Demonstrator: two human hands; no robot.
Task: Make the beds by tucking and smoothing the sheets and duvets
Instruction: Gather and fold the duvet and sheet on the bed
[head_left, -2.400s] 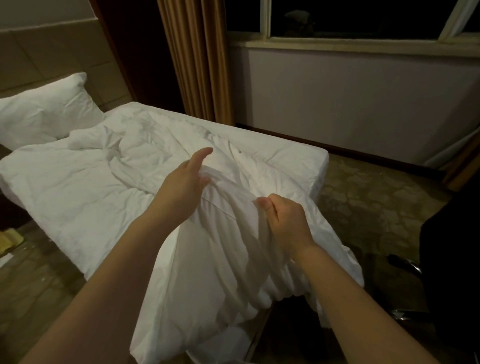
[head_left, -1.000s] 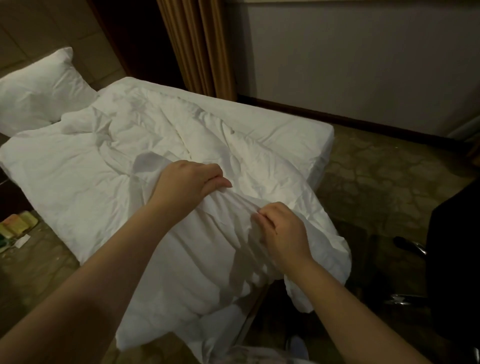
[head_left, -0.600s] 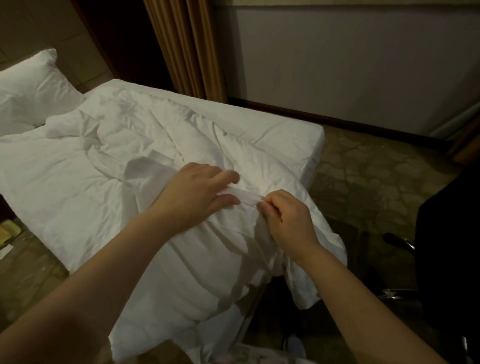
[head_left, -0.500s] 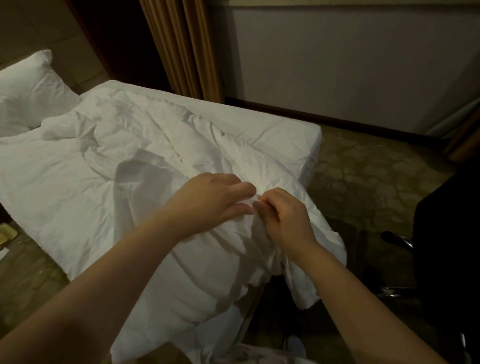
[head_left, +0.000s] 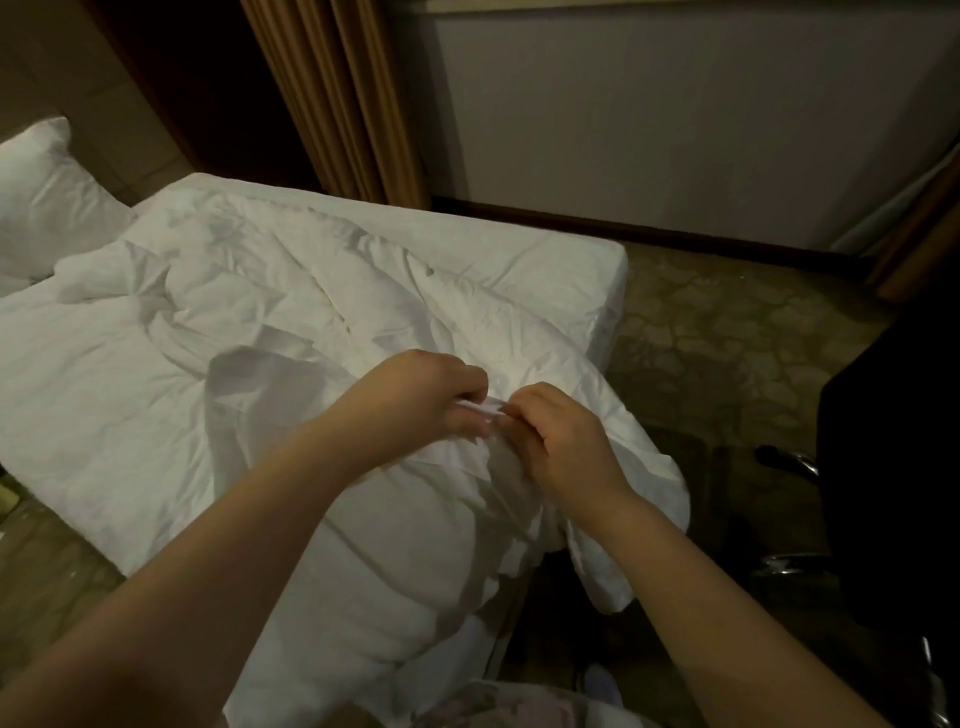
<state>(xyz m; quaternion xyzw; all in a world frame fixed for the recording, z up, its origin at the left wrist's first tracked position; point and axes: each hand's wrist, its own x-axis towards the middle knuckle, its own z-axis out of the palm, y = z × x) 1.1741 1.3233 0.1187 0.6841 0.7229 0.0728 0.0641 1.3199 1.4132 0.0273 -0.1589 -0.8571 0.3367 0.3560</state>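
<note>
White duvet (head_left: 249, 332) lies rumpled across the bed. Its near corner is bunched up at the foot end, w/ the rest spilling over the edge twd the camera. Both hands are on that bunch, almost touching each other. The left hand (head_left: 423, 400) is curled, pinching a small fold of fabric betw thumb & fingertips. The right hand (head_left: 558, 439) is curled too, gripping the same edge just beside it. A flap of the cover stands up to the left of the left hand.

Bare mattress (head_left: 571, 270) shows along the far side. Pillow (head_left: 47, 208) sits at the head end, far left, w/ the duvet's crumpled top edge just below it. Behind the bed: tan curtain (head_left: 337, 93) & pale wall (head_left: 675, 114). Patterned floor (head_left: 727, 338) to the rt, dark chair (head_left: 893, 441) at the rt edge.
</note>
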